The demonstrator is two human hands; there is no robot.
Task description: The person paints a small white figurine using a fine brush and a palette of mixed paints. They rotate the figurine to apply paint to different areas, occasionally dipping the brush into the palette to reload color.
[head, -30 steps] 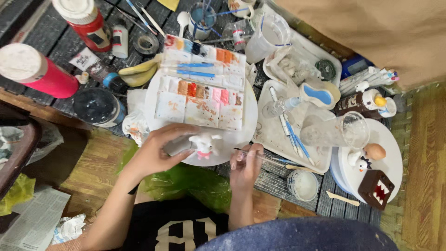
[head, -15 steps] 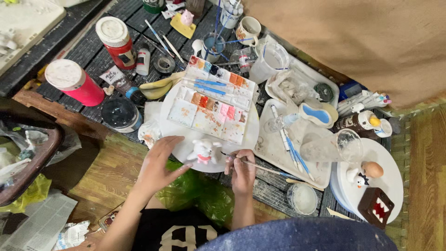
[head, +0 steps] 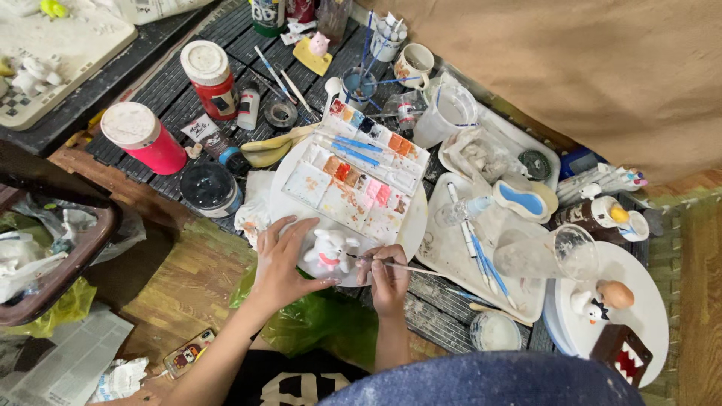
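Observation:
My left hand [head: 282, 259] cups a small white animal figurine [head: 329, 250] with a pink band, held over the near edge of a round white plate [head: 410, 225]. My right hand [head: 388, 277] grips a thin paintbrush [head: 410, 267], its tip touching the figurine's right side. A watercolour palette [head: 357, 180] with orange, pink and blue pans lies on the plate just beyond the figurine, with blue brushes across it.
Paint jars [head: 143, 137] with white lids, a dark jar [head: 210, 188] and a banana [head: 274, 149] sit to the left. A white tray [head: 481, 248] with brushes and a clear cup [head: 556, 256] lies right. Painted figures stand on a white plate [head: 639, 301]. A green bag [head: 323, 323] lies near me.
The view has shifted, showing more of the table's far side. My left hand has turned the figurine and my right hand has brought the brush tip onto it.

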